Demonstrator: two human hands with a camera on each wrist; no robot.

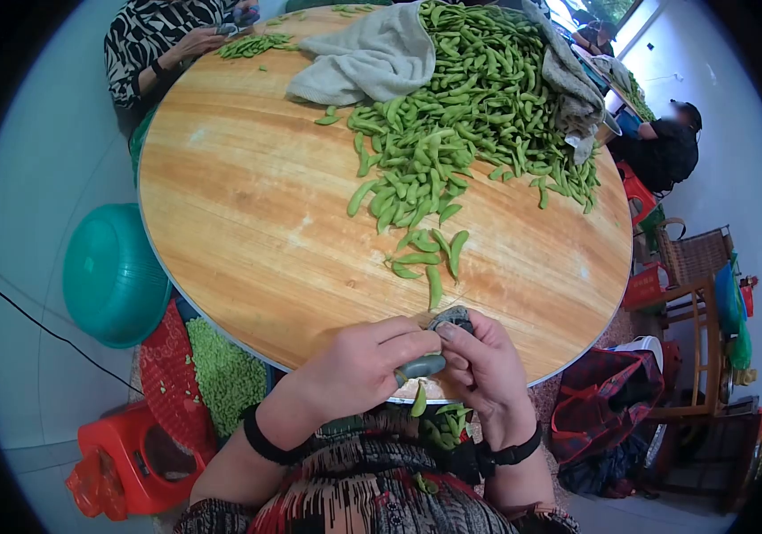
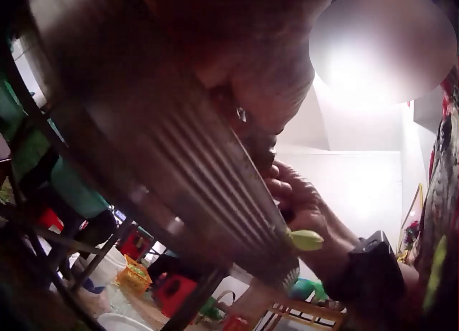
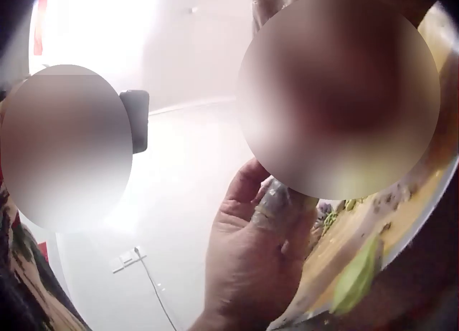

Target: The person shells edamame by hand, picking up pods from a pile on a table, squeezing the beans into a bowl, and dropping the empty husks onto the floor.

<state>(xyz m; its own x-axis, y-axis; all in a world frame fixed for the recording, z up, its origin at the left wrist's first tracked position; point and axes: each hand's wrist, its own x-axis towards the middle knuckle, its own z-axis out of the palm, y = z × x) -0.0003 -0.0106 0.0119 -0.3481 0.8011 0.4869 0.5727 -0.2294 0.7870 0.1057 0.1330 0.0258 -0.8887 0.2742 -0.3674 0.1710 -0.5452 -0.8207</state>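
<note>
Just over the near edge of the round wooden table (image 1: 247, 214), both hands meet with curled fingers. My left hand (image 1: 358, 365) wears a smooth grey cover (image 1: 421, 367) on its thumb. Dark grey material (image 1: 452, 316) shows at the fingertips of my right hand (image 1: 487, 356); in the right wrist view a grey cover (image 3: 272, 202) sits on a digit. I cannot tell what lies between the fingertips. A green soybean pod (image 1: 419, 400) shows below the hands at the table edge. Several loose pods (image 1: 416, 259) lie just beyond them, before a large heap (image 1: 487, 89).
A grey cloth (image 1: 372, 58) lies against the heap. To the left are a green basin (image 1: 114, 276), shelled beans (image 1: 225, 369) in a container, and a red stool (image 1: 145, 454). Another person's hands (image 1: 203, 40) work at the far left. A checked bag (image 1: 608, 400) stands at right.
</note>
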